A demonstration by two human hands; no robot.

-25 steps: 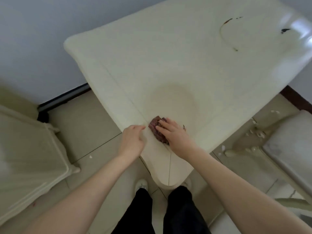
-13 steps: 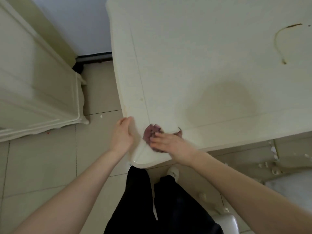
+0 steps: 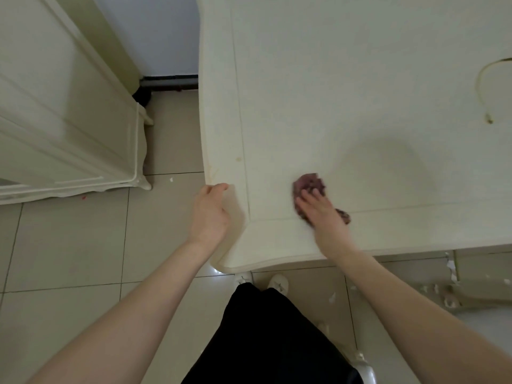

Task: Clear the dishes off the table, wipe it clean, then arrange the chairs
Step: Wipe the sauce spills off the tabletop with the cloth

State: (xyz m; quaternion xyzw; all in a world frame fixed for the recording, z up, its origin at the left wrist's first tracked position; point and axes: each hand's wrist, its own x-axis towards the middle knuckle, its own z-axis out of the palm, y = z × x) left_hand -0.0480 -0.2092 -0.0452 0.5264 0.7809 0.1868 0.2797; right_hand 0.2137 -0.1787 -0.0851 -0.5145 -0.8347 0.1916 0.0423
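A cream table (image 3: 346, 79) fills the upper right of the head view, its near left corner just in front of me. My right hand (image 3: 322, 214) presses flat on a reddish-purple cloth (image 3: 309, 184) near that corner, fingers straight. My left hand (image 3: 210, 212) rests against the table's left edge, fingers loosely bent, cupped beside the rim. A brown ring stain (image 3: 483, 90) marks the tabletop at the far right. No dishes are in view.
A cream cabinet (image 3: 63, 120) stands at the left, with tiled floor (image 3: 83, 245) between it and the table. White crumbs (image 3: 331, 297) lie on the floor at the right by a cream chair base (image 3: 454, 295). My feet stand under the table corner.
The view has swung left and closer to the table. My right hand has slid the cloth to the right, away from the corner. My left hand stays at the table's left edge.
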